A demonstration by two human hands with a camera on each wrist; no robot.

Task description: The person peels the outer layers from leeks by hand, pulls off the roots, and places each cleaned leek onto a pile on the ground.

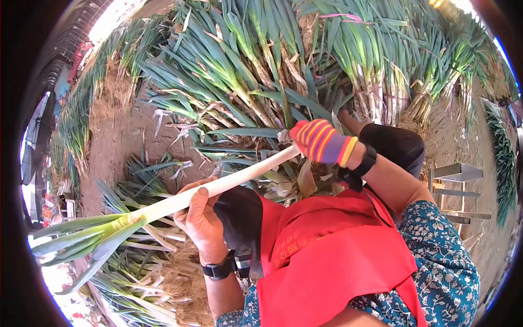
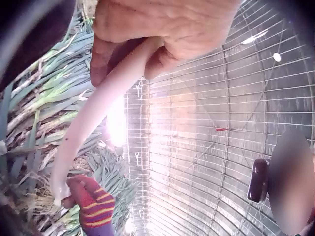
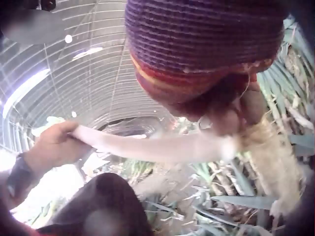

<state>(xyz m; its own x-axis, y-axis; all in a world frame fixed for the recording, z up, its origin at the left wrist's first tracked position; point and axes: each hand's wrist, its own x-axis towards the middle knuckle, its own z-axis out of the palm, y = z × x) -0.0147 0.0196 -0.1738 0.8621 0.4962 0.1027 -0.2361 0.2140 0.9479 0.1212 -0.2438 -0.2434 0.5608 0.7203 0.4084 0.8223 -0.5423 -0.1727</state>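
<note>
A long green onion [image 1: 210, 189] lies slantwise across the person's lap, white stalk to the right and green leaves fanning out at the left. The bare left hand [image 1: 200, 220] grips it around the white shaft, close below the leaves, with the thumb on top. At the root end the right hand [image 1: 321, 143], in a striped knitted glove, pinches the stalk with curled fingers. Pale stringy roots [image 3: 273, 157] hang beyond those fingers in the right wrist view. In the left wrist view the white shaft [image 2: 88, 110] runs smooth between both hands.
Untrimmed green onions [image 1: 234, 71] are heaped in front. To the lower left lies a pile of white-stalked onions [image 1: 136, 272] with roots. A metal stool [image 1: 459, 173] stands at the right. The person wears a red apron [image 1: 332, 245].
</note>
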